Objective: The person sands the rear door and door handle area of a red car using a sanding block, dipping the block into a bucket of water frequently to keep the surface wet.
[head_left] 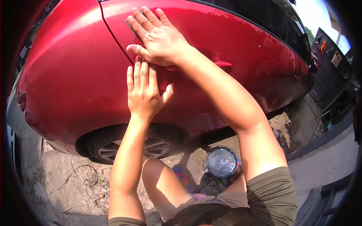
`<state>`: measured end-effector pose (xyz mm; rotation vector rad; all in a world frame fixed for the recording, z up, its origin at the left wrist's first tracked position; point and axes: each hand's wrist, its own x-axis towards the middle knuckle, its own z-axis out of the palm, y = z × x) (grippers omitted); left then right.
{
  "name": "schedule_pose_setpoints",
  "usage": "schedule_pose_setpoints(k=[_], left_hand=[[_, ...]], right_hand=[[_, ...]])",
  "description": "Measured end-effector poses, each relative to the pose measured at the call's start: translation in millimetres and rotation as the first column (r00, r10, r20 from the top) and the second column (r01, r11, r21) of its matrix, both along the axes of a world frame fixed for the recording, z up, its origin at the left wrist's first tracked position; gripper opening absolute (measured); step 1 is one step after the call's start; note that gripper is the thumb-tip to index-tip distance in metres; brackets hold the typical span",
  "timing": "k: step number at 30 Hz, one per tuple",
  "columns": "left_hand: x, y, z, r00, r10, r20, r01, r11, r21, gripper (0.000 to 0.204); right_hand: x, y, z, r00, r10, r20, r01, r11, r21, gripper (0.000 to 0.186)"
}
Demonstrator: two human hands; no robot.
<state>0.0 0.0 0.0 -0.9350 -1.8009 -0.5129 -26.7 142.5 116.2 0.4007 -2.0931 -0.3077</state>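
The side of a red car [75,71] fills the view in front of me, its paint dull in places and wet-looking near the windows. My left hand [145,88] lies flat on the panel below the right one, fingers stretched upward and thumb apart, holding nothing. Above it, beside a dark panel seam [113,35], my right hand [156,39] presses on the paint with its fingers over a thin greyish edge [128,25]. Most of that piece is hidden under the palm, so its kind is unclear. A red door handle [222,64] sits right of my right wrist.
A bucket [221,162] of greyish liquid stands on the ground by my legs, near the car's wheel [156,147]. A thin pale hose or cable [88,175] lies looped at lower left. At far right stands a dark panel [328,71] with things hanging on it.
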Motion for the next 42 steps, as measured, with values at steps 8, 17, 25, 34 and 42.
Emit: schedule_pose_setpoints(k=[8,17,25,34,42], left_hand=[[-81.6,-106.3,94.9,0.975,0.174,-0.141,-0.165,0.984,0.071,0.067],[-111.4,-101.8,134.7,0.945,0.326,-0.036,-0.319,0.939,0.131,0.054],[-184.8,-136.7,196.0,0.905,0.424,0.038,-0.425,0.894,0.146,0.072],[-191.9,-148.7,185.1,0.904,0.419,0.085,-0.428,0.880,0.207,0.079],[-199.0,-142.3,177.7,0.913,0.400,0.075,-0.405,0.875,0.264,0.079]], right_hand=[[136.1,225.8,-43.1,0.932,-0.362,-0.021,0.354,0.920,-0.170,0.087],[-33.6,8.5,59.0,0.999,0.037,0.013,-0.038,0.997,0.066,0.087],[48.6,94.9,30.1,0.993,-0.068,0.092,0.053,0.986,0.160,0.083],[-26.9,17.5,78.1,0.970,0.153,0.190,-0.203,0.937,0.283,0.087],[-63.2,-12.0,96.9,0.989,0.095,0.112,-0.128,0.933,0.335,0.091]])
